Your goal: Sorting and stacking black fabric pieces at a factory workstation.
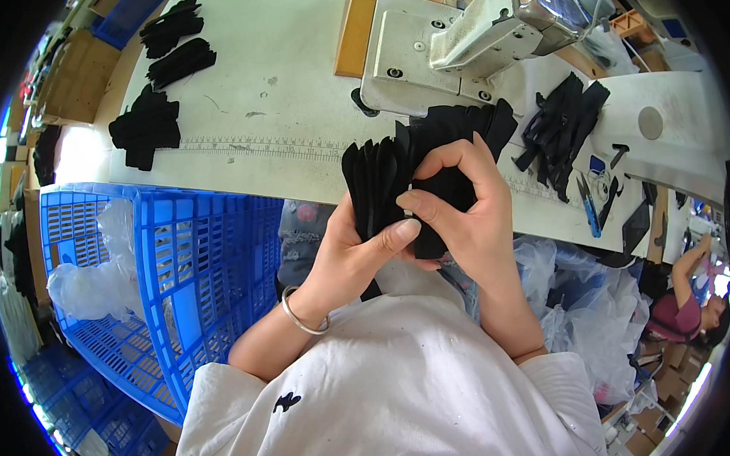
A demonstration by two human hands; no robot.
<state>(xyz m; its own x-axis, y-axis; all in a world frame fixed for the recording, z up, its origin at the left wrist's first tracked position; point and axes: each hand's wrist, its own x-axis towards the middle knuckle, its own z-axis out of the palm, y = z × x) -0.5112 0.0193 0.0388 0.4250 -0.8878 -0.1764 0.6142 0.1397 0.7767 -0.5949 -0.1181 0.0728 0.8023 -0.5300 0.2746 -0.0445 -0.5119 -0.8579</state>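
Note:
My left hand (pixel 356 248) is closed round a thick bundle of black fabric pieces (pixel 373 183), their folded edges fanned upward. With thumb and forefinger curled toward each other, my right hand (pixel 470 204) grips the same bundle from its right side. A small pale piece shows between the two thumbs; I cannot make out what it is. More black fabric (pixel 450 124) lies just beyond my hands, against the base of the white sewing machine (pixel 415 57). The lower fingers of both hands are mostly hidden behind the fabric.
Black fabric piles (pixel 146 127) lie at the table's far left. Right of the machine are black strips (pixel 561 133) and blue-handled snips (pixel 589 208). A blue plastic crate (pixel 154 292) stands left, clear plastic bags (pixel 597 324) right. Another person (pixel 685 305) sits at far right.

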